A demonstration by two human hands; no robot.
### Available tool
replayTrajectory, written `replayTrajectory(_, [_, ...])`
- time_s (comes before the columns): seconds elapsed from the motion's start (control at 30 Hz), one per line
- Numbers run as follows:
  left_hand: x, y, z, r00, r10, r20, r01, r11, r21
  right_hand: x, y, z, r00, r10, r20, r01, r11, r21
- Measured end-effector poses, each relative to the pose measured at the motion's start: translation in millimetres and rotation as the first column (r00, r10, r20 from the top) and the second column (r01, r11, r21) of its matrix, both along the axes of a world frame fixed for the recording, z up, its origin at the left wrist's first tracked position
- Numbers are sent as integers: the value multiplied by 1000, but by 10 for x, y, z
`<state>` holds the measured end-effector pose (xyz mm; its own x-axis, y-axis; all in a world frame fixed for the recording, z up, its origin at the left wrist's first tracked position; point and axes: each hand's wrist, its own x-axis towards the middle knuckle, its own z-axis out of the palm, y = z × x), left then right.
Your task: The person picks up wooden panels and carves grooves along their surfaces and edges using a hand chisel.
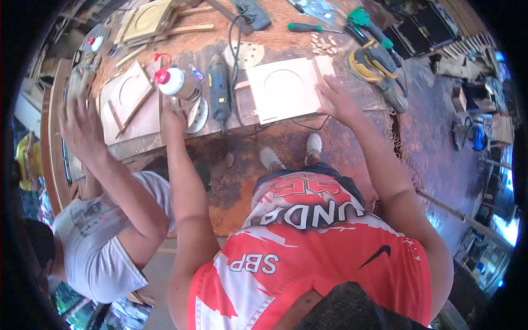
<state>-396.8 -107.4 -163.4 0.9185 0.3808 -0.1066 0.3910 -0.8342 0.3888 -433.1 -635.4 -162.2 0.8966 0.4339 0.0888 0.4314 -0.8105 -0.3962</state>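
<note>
Wood panel (pixel 287 91): my right hand (pixel 342 103) at its edge
Bottle (pixel 188 87): my left hand (pixel 174 118) beside it
Grip: can't tell, both

- Before you on the workbench (pixel 367 100) lies a recessed wooden panel (pixel 286 91), your right hand (pixel 340 102) at its right edge.
- Left of it lies a rotary tool (pixel 219 91); farther left, a bottle (pixel 188 87), with your left hand (pixel 174 119) on its near side.
- Beyond the panel are small wood blocks (pixel 323 44), then a screwdriver (pixel 305 27).
- An orbital sander (pixel 366 63) lies to the right.
- A co-worker (pixel 104 236) is at your left.
</note>
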Motion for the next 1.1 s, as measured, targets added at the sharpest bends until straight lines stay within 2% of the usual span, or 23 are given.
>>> replayTrajectory(0.03, [4,65,-123,999,-44,13,44,998,37,-59,41,48,997,-78,13,78,997,25])
replayTrajectory(0.1, [-19,101,-324,958,-21,286,50,994,-95,-230,86,58,987,-163,18,162,986,51])
replayTrajectory(0.13, [-83,-14,-202,892,-122,434,226,954,-196,-318,93,45,980,-182,82,169,975,141])
replayTrajectory(0.17, [24,-498,181,825,-203,528,386,884,-264,-412,113,39,968,-203,144,167,958,232])
replayTrajectory(0.2, [204,-1168,605,765,-289,576,523,800,-293,-545,159,74,968,-208,139,171,956,240])
replayTrajectory(0.27, [583,-2500,1247,630,-477,613,739,612,-282,-836,260,198,975,-224,11,204,905,373])
replayTrajectory(0.3, [684,-3085,1431,546,-571,613,818,521,-244,-968,296,227,974,-225,3,207,899,385])
replayTrajectory(0.37, [687,-3983,1519,427,-711,559,898,405,-172,-1163,319,264,959,-27,-283,184,819,544])
replayTrajectory(0.4, [639,-4270,1515,402,-746,531,910,388,-146,-1189,304,262,958,-15,-286,179,812,556])
replayTrajectory(0.47, [599,-4671,1425,434,-773,463,897,421,-137,-1277,275,238,764,279,-582,163,790,592])
replayTrajectory(0.5, [525,-4833,1324,431,-777,458,898,421,-129,-1318,269,202,762,288,-579,161,783,601])
replayTrajectory(0.63, [190,-4988,963,573,-708,414,818,525,-235,-1421,229,92,682,441,-583,103,732,674])
replayTrajectory(0.7, [-349,-4777,646,667,-627,403,745,573,-340,-1470,266,22,577,534,-617,78,717,693])
replayTrajectory(0.77, [-1317,-4195,270,796,-497,346,605,643,-469,-1581,332,-158,573,562,-597,72,691,719])
replayTrajectory(0.83, [-2387,-3605,-117,916,-327,234,399,672,-624,-1680,384,-221,694,412,-590,84,767,636])
replayTrajectory(0.87, [-2743,-3382,-253,945,-267,187,320,647,-692,-1727,390,-175,711,348,-611,223,712,665])
replayTrajectory(0.9, [-2977,-3222,-336,957,-244,156,275,596,-755,-1699,348,-72,713,348,-609,224,709,669])
replayTrajectory(0.93, [-2856,-3344,-153,958,-214,191,264,399,-878,-1643,263,70,526,335,-782,369,738,565])
replayTrajectory(0.97, [-2739,-3305,91,910,-391,141,347,529,-774,-1618,184,125,301,312,-901,484,764,426])
replayTrajectory(1.0, [-2657,-3133,-6,834,-534,136,480,583,-655,-1812,207,-578,696,268,-666,357,676,645])
replayTrajectory(1.03, [-2566,-2997,-118,740,-664,104,610,597,-521,-1845,94,-596,697,261,-668,367,670,645])
replayTrajectory(1.07, [-2381,-3036,129,803,-592,72,526,646,-553,-1884,2,-569,668,205,-715,418,692,589])
replayTrajectory(1.1, [-2215,-2982,162,790,-587,177,603,691,-398,-1918,-69,-509,636,146,-758,467,709,528])
